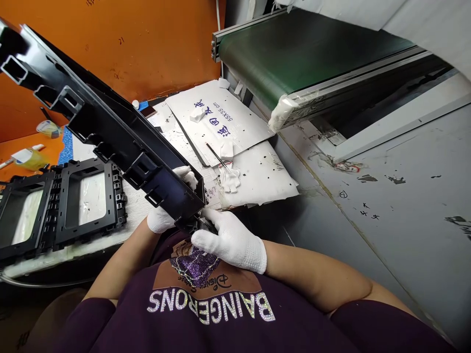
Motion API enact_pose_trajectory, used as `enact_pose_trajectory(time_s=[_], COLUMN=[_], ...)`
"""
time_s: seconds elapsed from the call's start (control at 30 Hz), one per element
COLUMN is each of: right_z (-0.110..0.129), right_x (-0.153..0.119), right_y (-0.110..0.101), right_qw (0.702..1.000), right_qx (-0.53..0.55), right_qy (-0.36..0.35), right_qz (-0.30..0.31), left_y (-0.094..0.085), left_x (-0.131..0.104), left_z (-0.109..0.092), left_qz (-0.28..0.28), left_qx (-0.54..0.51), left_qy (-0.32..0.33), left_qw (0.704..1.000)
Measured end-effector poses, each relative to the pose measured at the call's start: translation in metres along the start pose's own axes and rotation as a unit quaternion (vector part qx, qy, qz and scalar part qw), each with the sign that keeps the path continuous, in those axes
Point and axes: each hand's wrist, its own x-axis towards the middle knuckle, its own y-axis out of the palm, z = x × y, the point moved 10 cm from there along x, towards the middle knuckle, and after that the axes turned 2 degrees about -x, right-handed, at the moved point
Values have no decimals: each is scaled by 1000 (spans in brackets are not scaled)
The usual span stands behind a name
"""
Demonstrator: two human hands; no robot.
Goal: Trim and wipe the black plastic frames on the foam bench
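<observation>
A long black plastic molded part (117, 147) with square clips along its side slants from the upper left down to my lap. My left hand (160, 219), in a white knit glove, is closed around its lower end, partly hidden behind it, with fingertips showing over the inner edge. My right hand (235, 241), gloved the same way, grips the bottom corner of the part between thumb and fingers. Part of that corner is covered by my fingers.
Two black plastic frames (63, 196) lie on the bench at left. White boards (253, 127), a pen (218, 156) and crumpled white scraps (230, 177) lie ahead. A green conveyor belt (287, 54) stands at upper right, near an orange wall (154, 44). Yellow tape rolls (34, 160) sit far left.
</observation>
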Motion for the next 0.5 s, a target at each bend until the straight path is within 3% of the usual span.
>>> enact_pose_trajectory(time_s=[0.1, 0.17, 0.3, 0.5], right_z=[-2, -1, -1, 3], right_x=[0, 1, 1, 2], right_y=[0, 2, 5, 3], right_qw=[1000, 1000, 1000, 1000], right_qx=[-13, -9, 0, 0], right_qy=[0, -8, -9, -27], right_qz=[3, 7, 19, 9], left_y=[6, 11, 16, 9], left_x=[-1, 0, 3, 4], left_z=[5, 0, -20, -12], left_qz=[31, 43, 31, 6], left_qx=[-3, 8, 45, 52], left_qy=[-32, -17, 60, 31], left_qw=[999, 999, 997, 998])
